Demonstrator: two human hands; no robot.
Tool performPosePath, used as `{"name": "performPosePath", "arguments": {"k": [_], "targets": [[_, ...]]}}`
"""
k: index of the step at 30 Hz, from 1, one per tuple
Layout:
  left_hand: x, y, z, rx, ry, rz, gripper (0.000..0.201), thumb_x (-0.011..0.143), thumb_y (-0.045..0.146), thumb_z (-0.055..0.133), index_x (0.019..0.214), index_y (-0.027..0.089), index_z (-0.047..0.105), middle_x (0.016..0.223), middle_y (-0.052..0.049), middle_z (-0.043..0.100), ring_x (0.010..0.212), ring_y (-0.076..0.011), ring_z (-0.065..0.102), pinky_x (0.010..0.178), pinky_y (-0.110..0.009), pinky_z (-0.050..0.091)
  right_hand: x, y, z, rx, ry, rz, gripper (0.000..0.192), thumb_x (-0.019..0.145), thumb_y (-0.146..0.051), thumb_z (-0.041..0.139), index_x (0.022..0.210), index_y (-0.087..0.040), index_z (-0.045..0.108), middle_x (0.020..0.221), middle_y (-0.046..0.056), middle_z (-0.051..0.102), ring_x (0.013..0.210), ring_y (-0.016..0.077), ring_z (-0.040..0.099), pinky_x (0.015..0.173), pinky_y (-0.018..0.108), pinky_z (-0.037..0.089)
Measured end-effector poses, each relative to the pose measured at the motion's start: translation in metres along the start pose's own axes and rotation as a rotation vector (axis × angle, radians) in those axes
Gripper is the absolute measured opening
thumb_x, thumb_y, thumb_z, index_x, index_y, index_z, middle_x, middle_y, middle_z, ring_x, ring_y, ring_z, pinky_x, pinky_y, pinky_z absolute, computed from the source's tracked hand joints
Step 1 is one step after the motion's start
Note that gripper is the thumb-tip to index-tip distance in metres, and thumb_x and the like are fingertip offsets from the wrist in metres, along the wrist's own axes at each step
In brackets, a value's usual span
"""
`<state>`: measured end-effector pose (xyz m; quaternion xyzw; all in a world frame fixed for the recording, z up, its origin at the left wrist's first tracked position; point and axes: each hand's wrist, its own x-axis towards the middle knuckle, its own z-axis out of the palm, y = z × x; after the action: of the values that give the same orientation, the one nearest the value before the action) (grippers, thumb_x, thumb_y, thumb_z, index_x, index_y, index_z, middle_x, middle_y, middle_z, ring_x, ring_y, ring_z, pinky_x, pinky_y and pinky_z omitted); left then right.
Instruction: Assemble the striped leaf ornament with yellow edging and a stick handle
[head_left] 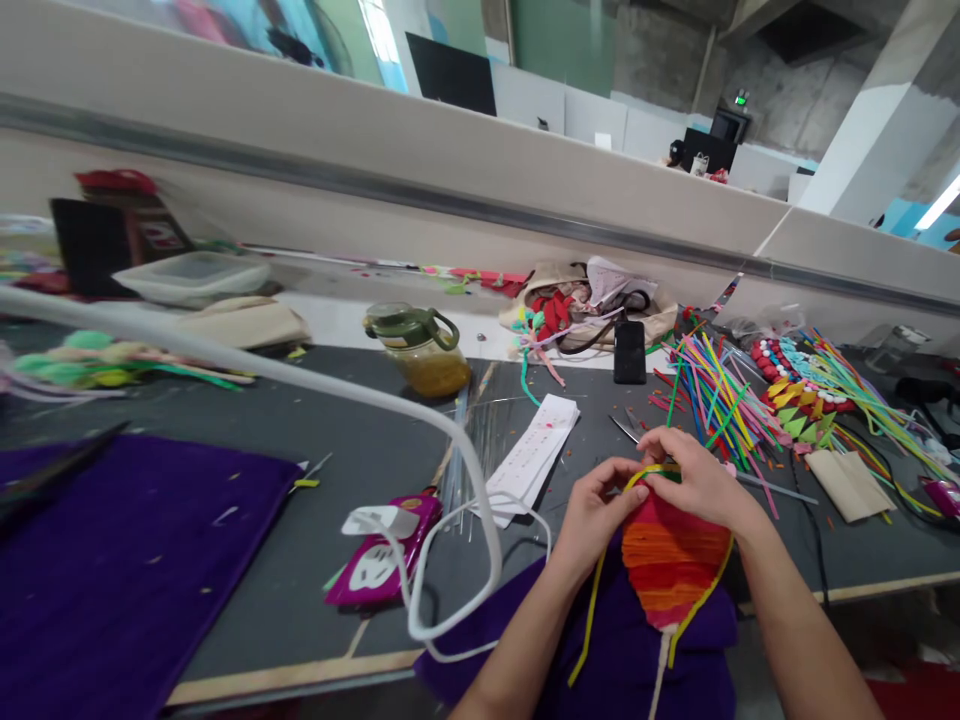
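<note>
Hands (600,500) (697,480) pinching yellow pipe cleaner (651,470), woven piece (670,565) below

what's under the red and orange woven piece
Purple cloth shows beneath the woven piece and around its lower edges. Both hands cover its top, so what lies under there is hidden.

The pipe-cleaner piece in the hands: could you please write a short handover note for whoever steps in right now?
Left hand: pinching the top edge of the red-orange pipe-cleaner piece.
Right hand: gripping the top too, bending the yellow pipe cleaner over it.
Piece rests on purple cloth at the table edge.
Spare coloured pipe cleaners lie beyond the right hand; a phone lies to their left.
Done: red-to-orange body filled in.
Left: yellow outline looks unfinished, with its ends hanging loose.
</note>
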<state>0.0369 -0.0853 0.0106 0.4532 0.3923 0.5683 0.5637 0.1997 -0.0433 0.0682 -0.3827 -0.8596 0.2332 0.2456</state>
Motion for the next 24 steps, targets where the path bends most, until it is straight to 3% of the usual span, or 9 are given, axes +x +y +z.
{"name": "performPosePath", "arguments": {"k": [4,9,18,21,24], "targets": [[-0.001,0.002,0.003,-0.061,0.001,-0.008,0.025,0.070,0.034,0.079,0.088,0.018,0.073,0.087,-0.005,0.071,0.080,-0.0183,0.061,0.072,-0.025,0.046,-0.001,0.004,0.000,0.062,0.015,0.012,0.034,0.079,-0.010,0.057,0.110,-0.023,0.053,0.092,0.000,0.061,0.085,0.0164,0.058,0.080,0.030,0.045],[-0.002,0.005,0.007,-0.237,-0.003,-0.122,0.030,0.074,0.043,0.076,0.088,0.016,0.073,0.076,-0.002,0.068,0.067,-0.0136,0.058,0.063,-0.022,0.043,-0.002,0.005,-0.001,0.121,0.021,0.015,0.033,0.080,-0.011,0.055,0.111,-0.023,0.052,0.088,-0.001,0.061,0.082,0.0149,0.059,0.078,0.028,0.045],[0.003,0.003,0.011,-0.424,0.055,-0.308,0.027,0.061,0.030,0.086,0.071,0.015,0.066,0.060,0.002,0.065,0.051,-0.0092,0.055,0.054,-0.020,0.040,0.000,0.007,0.002,0.159,0.000,0.020,0.033,0.081,-0.013,0.057,0.113,-0.023,0.052,0.086,-0.002,0.061,0.080,0.0140,0.060,0.077,0.028,0.047],[0.003,0.000,0.011,-0.447,0.075,-0.329,0.029,0.059,0.031,0.087,0.070,0.015,0.066,0.059,0.002,0.065,0.050,-0.0097,0.056,0.053,-0.020,0.041,-0.002,0.008,0.001,0.159,0.003,0.017,0.037,0.081,-0.014,0.058,0.117,-0.023,0.052,0.094,0.001,0.064,0.088,0.0157,0.061,0.084,0.031,0.048],[0.003,-0.002,0.010,-0.451,0.094,-0.336,0.030,0.058,0.030,0.088,0.070,0.015,0.066,0.059,0.001,0.067,0.050,-0.0103,0.057,0.054,-0.021,0.043,-0.010,0.010,-0.004,0.135,0.089,0.026,0.043,0.081,-0.014,0.059,0.122,-0.024,0.052,0.110,0.005,0.064,0.103,0.0181,0.059,0.093,0.035,0.046]]}}
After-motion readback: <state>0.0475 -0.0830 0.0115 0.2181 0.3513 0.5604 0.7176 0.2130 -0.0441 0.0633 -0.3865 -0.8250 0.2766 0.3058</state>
